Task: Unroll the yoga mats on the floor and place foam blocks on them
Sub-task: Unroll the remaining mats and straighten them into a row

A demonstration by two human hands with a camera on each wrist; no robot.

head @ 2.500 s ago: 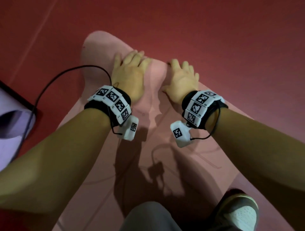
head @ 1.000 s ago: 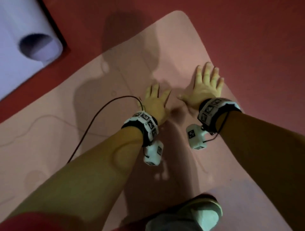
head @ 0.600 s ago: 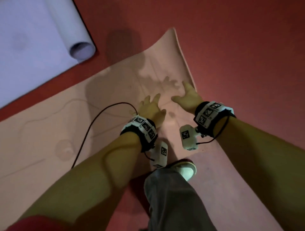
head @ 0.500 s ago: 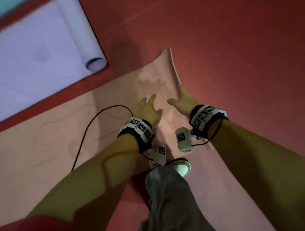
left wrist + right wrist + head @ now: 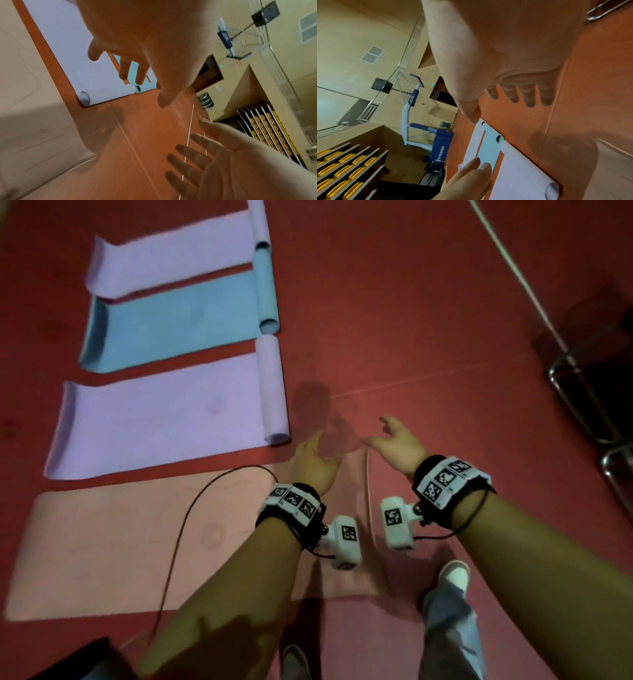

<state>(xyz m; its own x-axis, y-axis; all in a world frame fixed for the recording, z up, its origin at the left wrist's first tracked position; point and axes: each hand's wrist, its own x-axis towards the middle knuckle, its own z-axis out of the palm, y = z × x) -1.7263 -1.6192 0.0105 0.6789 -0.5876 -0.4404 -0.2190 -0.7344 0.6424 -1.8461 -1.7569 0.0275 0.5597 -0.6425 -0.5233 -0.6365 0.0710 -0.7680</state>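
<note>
The pink yoga mat (image 5: pixel 137 542) lies unrolled flat on the red floor, its right end under my wrists. Both hands hover above that end and hold nothing. My left hand (image 5: pixel 317 460) has relaxed, straight fingers (image 5: pixel 137 75). My right hand (image 5: pixel 394 440) is spread, palm down (image 5: pixel 527 97). Beyond the pink mat lie a purple mat (image 5: pixel 164 419), a blue mat (image 5: pixel 178 320) and a second purple mat (image 5: pixel 171 251). Each of these still has a rolled end (image 5: pixel 272 392) on its right. No foam block shows in any view.
Metal chair legs (image 5: pixel 582 405) stand at the right. A black cable (image 5: pixel 181 525) hangs from my left wrist across the pink mat. My shoe (image 5: pixel 452 573) is on the floor beside the mat's end. A basketball stand (image 5: pixel 412 121) and yellow bleacher seats (image 5: pixel 342 169) are farther off.
Both hands, which pressed the pink mat's last part flat, have lifted off it. The view has risen and pulled back, and the other mats have come into view.
</note>
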